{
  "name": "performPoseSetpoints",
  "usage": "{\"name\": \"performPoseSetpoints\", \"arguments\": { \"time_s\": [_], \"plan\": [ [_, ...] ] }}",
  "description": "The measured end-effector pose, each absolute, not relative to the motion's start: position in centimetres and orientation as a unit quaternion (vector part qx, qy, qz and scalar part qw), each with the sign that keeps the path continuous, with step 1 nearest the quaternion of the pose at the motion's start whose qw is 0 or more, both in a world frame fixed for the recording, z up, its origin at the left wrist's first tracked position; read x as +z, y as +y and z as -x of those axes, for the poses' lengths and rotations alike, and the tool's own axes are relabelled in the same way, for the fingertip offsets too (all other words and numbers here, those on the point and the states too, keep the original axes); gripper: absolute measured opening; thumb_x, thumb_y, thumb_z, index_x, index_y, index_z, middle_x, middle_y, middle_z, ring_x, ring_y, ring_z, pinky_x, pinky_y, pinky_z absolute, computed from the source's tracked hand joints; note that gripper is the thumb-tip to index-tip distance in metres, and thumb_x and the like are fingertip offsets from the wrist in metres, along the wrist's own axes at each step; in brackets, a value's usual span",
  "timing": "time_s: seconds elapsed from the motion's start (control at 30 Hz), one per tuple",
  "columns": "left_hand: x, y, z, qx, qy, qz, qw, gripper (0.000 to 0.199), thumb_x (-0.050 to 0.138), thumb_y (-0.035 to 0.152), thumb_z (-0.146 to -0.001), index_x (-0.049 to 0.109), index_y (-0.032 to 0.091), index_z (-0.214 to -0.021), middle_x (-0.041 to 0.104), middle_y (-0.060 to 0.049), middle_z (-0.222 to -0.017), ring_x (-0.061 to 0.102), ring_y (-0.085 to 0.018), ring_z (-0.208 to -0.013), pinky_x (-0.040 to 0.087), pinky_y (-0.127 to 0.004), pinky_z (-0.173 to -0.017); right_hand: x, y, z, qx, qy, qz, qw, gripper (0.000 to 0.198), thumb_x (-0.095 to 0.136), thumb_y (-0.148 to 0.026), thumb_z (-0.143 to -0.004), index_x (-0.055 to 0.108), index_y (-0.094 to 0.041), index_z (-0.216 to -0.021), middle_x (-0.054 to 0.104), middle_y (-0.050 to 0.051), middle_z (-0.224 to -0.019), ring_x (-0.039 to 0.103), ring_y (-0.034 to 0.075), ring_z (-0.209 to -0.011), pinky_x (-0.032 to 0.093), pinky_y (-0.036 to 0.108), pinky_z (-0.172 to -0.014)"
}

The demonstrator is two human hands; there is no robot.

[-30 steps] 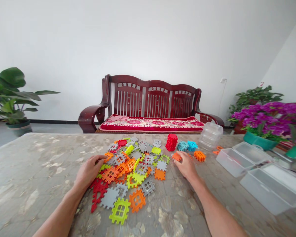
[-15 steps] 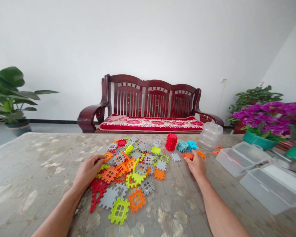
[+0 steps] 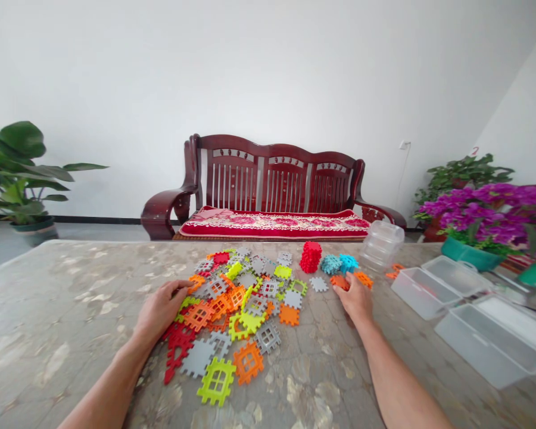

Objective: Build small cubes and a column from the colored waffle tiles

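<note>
My left hand [image 3: 161, 307] lies on the table at the left edge of a loose pile of plastic interlocking tiles [image 3: 221, 304], its fingers loosely stretched toward an orange tile [image 3: 196, 282]. The pile mixes grey, orange, lime and red pieces, some with window cut-outs. On the right, my right hand [image 3: 357, 301] rests with thumb and forefinger apart at an orange tile [image 3: 339, 281]; its other fingers are partly hidden. Just beyond it are a stack of red tiles [image 3: 311, 257], teal tiles [image 3: 330, 264] and bright blue tiles [image 3: 348, 263]. A single grey tile [image 3: 318, 284] lies left of that hand.
Clear plastic boxes [image 3: 486, 342] with lids stand at the right, and more clear containers [image 3: 381, 245] sit farther back. Purple flowers [image 3: 495, 214] fill a teal planter [image 3: 469, 255]. A wooden bench [image 3: 268, 179] stands behind the patterned table [image 3: 93, 298].
</note>
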State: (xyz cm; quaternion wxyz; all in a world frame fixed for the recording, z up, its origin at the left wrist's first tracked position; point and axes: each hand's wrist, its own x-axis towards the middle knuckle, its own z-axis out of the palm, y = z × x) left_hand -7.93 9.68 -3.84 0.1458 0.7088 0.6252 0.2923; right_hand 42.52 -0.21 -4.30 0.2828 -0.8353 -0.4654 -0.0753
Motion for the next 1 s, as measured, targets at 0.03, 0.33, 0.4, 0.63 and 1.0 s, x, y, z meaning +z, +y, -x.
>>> {"name": "performPoseSetpoints", "arguments": {
  "time_s": [0.03, 0.33, 0.4, 0.63, 1.0],
  "plan": [
    [-3.9, 9.7, 7.9, 0.293, 0.625, -0.709, 0.145, 0.04, 0.044, 0.044, -0.082, 0.073, 0.025, -0.101, 0.073, -0.005, -0.112, 0.066, -0.024, -0.104, 0.048, -0.033, -0.092, -4.2, -0.3, -42.5, -0.085, -0.469, 0.835, 0.275, 0.058, 0.064, -0.041, -0.079, 0.058, -0.013, -0.13, 0.07, 0.014, -0.117, 0.064, 0.029, -0.109, 0.047, 0.039, -0.095],
    [-3.5, 9.4, 7.6, 0.295, 0.633, -0.703, 0.136, 0.039, 0.044, 0.043, -0.082, 0.074, 0.025, -0.1, 0.073, -0.004, -0.111, 0.066, -0.024, -0.102, 0.049, -0.032, -0.091, -2.9, -0.7, -38.8, -0.128, -0.593, 0.699, 0.38, 0.024, 0.053, -0.034, -0.084, 0.071, -0.019, -0.091, 0.072, 0.009, -0.095, 0.064, 0.024, -0.091, 0.048, 0.034, -0.083],
    [-3.4, 9.4, 7.6, 0.297, 0.633, -0.702, 0.134, 0.04, 0.044, 0.044, -0.082, 0.074, 0.025, -0.1, 0.074, -0.004, -0.111, 0.066, -0.024, -0.102, 0.049, -0.032, -0.09, -2.6, -1.0, -37.1, -0.072, -0.634, 0.669, 0.383, 0.022, 0.051, -0.032, -0.085, 0.069, -0.021, -0.081, 0.071, 0.005, -0.08, 0.064, 0.019, -0.077, 0.047, 0.029, -0.072],
    [-3.5, 9.5, 7.9, 0.286, 0.632, -0.708, 0.136, 0.042, 0.043, 0.045, -0.081, 0.074, 0.025, -0.102, 0.073, -0.006, -0.111, 0.067, -0.025, -0.103, 0.049, -0.033, -0.09, -1.8, -2.2, -33.7, 0.002, -0.739, 0.624, 0.254, 0.016, 0.056, -0.017, -0.077, 0.069, -0.023, -0.071, 0.068, -0.001, -0.064, 0.06, 0.014, -0.06, 0.04, 0.024, -0.06],
    [-3.2, 9.3, 7.6, 0.293, 0.632, -0.705, 0.134, 0.04, 0.044, 0.044, -0.081, 0.074, 0.024, -0.1, 0.074, -0.005, -0.111, 0.067, -0.024, -0.102, 0.049, -0.032, -0.09, -1.5, -2.2, -32.6, 0.05, -0.784, 0.561, 0.261, 0.039, 0.076, -0.035, -0.074, 0.071, -0.024, -0.111, 0.072, 0.007, -0.111, 0.063, 0.024, -0.104, 0.046, 0.04, -0.097]
  ]
}}
